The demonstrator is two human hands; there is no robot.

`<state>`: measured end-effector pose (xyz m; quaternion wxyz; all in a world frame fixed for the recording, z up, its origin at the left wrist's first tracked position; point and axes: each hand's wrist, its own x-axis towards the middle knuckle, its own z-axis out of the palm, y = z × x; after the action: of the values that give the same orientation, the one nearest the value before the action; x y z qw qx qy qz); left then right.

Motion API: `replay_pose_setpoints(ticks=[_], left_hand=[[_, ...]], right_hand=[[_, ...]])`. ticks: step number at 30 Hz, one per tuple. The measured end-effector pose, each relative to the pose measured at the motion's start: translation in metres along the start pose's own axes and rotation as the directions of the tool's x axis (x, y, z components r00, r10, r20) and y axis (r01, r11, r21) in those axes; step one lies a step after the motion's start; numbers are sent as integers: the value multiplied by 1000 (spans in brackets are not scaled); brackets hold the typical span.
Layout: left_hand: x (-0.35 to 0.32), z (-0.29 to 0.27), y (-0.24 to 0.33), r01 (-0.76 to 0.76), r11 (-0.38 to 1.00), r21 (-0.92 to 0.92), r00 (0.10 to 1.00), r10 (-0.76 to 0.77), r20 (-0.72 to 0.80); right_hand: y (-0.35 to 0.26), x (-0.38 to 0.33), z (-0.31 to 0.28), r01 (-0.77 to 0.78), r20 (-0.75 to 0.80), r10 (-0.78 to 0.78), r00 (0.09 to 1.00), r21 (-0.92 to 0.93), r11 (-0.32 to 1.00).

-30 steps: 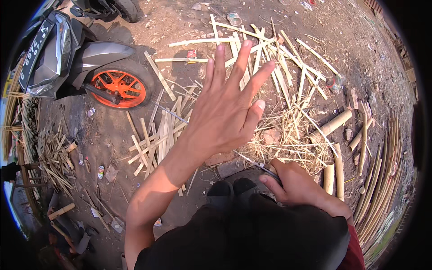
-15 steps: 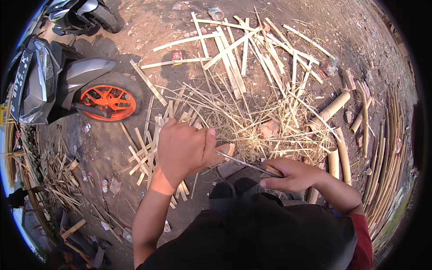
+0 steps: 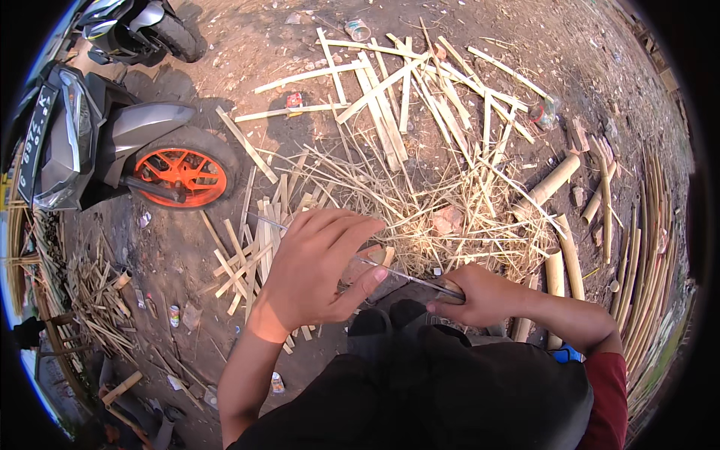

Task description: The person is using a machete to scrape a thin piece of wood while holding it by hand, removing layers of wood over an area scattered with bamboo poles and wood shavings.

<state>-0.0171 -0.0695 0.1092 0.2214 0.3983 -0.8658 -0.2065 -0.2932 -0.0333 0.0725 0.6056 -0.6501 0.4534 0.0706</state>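
Observation:
My right hand [image 3: 480, 294], low and right of the middle, is closed round the wooden handle of a knife. The knife's long, thin grey blade [image 3: 405, 277] points left and up, toward my left hand. My left hand [image 3: 319, 262] hovers over it with fingers stretched and the thumb apart, so the hand is open. Past its far side a thin end [image 3: 268, 220] sticks out; whether it belongs to the blade or to a strip under the palm is hidden. Below the hands a dark block [image 3: 382, 286] lies on the ground before my feet.
Pale split bamboo strips [image 3: 382, 112] lie scattered ahead, with a heap of thin shavings [image 3: 480, 217] nearer. Bamboo tube pieces [image 3: 547, 186] and long poles [image 3: 652, 247] are at right. A motorcycle with an orange front wheel [image 3: 180, 176] stands at left, near more bamboo offcuts [image 3: 101, 300].
My left hand has loosened from a fist, its fingers now stretched and thumb spread, and sits slightly lower. My right hand still grips the knife, nearly in the same place.

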Motion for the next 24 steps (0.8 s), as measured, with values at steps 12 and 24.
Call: replay_pose_setpoints(ticks=[12, 24], left_hand=[[-6, 29, -3, -28, 999, -20, 976, 32, 214], [-2, 34, 7, 89, 995, 44, 965, -97, 243]], right_hand=[[20, 7, 6, -133, 7, 133, 991, 39, 990], [34, 7, 37, -22, -312, -16, 950, -119, 993]])
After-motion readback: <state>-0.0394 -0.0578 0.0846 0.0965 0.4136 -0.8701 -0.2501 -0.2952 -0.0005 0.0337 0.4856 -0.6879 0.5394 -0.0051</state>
